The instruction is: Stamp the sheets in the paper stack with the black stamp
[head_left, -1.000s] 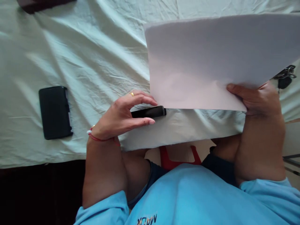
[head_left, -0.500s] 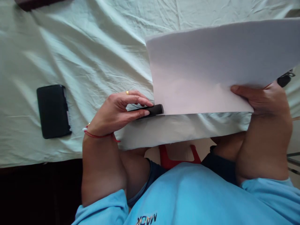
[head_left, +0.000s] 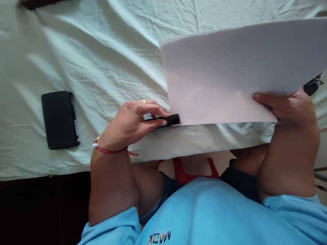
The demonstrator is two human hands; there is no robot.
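My left hand (head_left: 138,119) is closed around a black stapler (head_left: 173,119), thumb on the near side and fingers on the far side. The stapler's front end lies over the near left corner of a stack of white paper sheets (head_left: 217,75). My right hand (head_left: 288,103) grips the near right part of the sheets, its thumb flat on top and its fingers hidden beneath. The sheets are held together and tilt up away from me.
A black rectangular case (head_left: 60,119) lies on the pale green cloth (head_left: 109,68) to the left. Part of a dark maroon object (head_left: 38,2) shows at the top left. A small dark object with metal parts (head_left: 311,86) is beyond my right hand. Below is a red stool (head_left: 180,172).
My left hand and the stapler have shifted slightly to the right at the paper's corner. My right hand keeps its hold on the sheets.
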